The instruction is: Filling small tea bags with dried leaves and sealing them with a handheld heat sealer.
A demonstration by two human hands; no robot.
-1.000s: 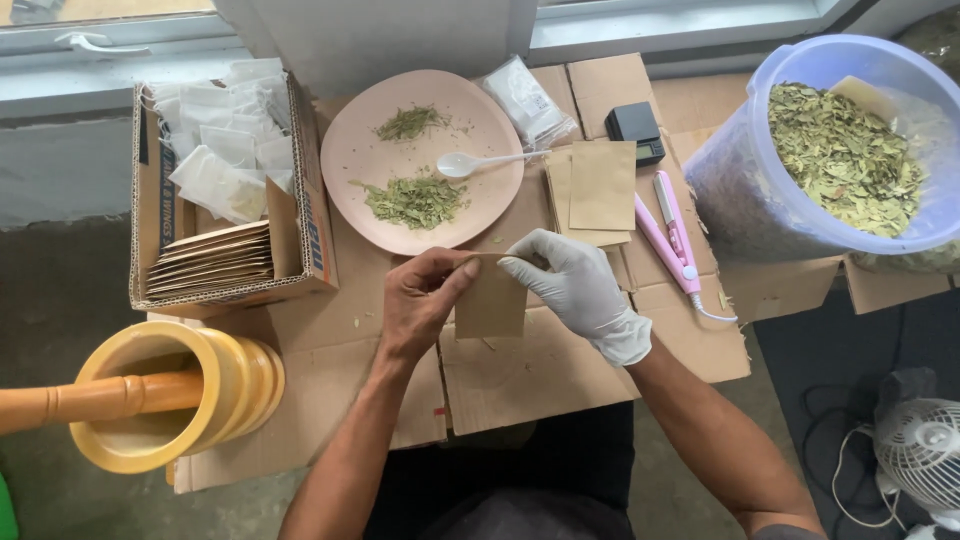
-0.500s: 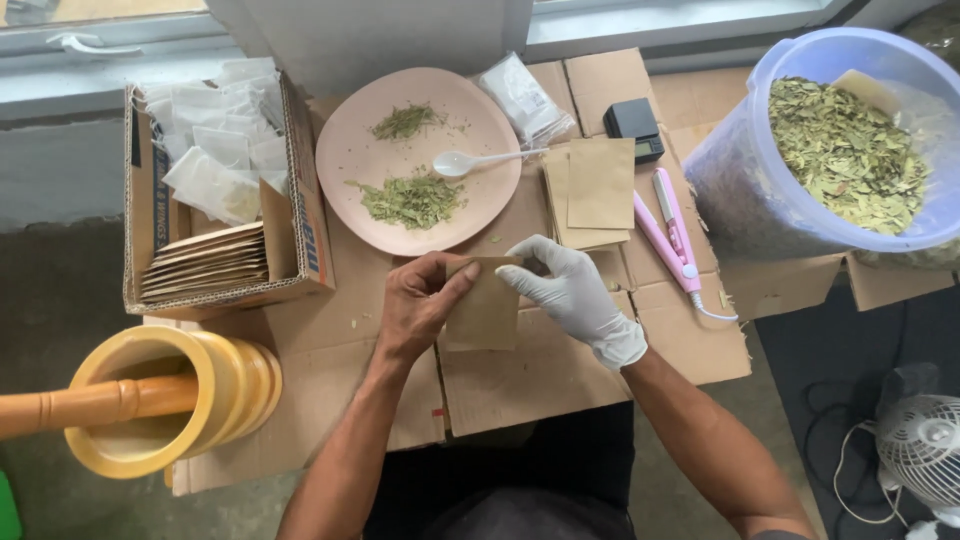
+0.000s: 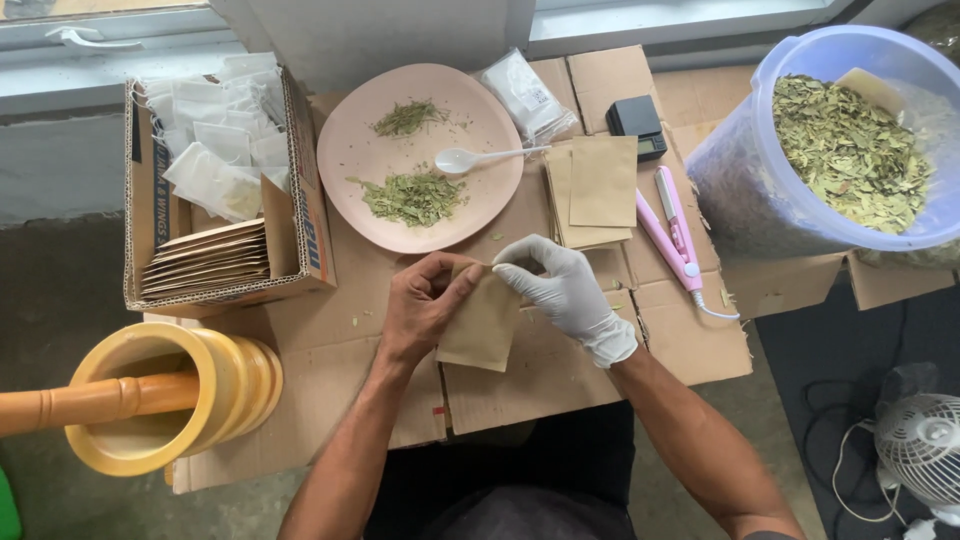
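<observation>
Holding a small brown paper pouch (image 3: 483, 322) by its top edge, both hands work just in front of the person, over flattened cardboard (image 3: 560, 370) that serves as the work surface. The bare left hand (image 3: 425, 305) is curled, thumb and fingertips closed on the pouch's upper left corner. The right hand (image 3: 560, 285), in a white glove, pinches the upper right corner with the remaining fingers loosely bent. Gripping at the two top corners leaves the body of the pouch lying flat against the cardboard and, as a judgement, keeps its mouth accessible; whether the mouth is open cannot be told.

Placement of surrounding items:
- A pink plate (image 3: 345, 150) sits just beyond the hands, carrying two heaps of dried green herb and a white spoon (image 3: 470, 158), within short reach.
- A stack of empty brown pouches (image 3: 595, 190) lies to the right of the plate, with a pink sealing tool (image 3: 675, 225) beside it and a small black scale (image 3: 635, 120) behind.
- A blue tub (image 3: 740, 190) of dried leaves stands at far right.
- A cardboard box (image 3: 305, 200) at left holds flat brown pouches and white sachets.
- A yellow mortar (image 3: 215, 380) with a wooden pestle (image 3: 90, 400) rests at lower left.
- A white fan (image 3: 920, 445) stands at lower right.
</observation>
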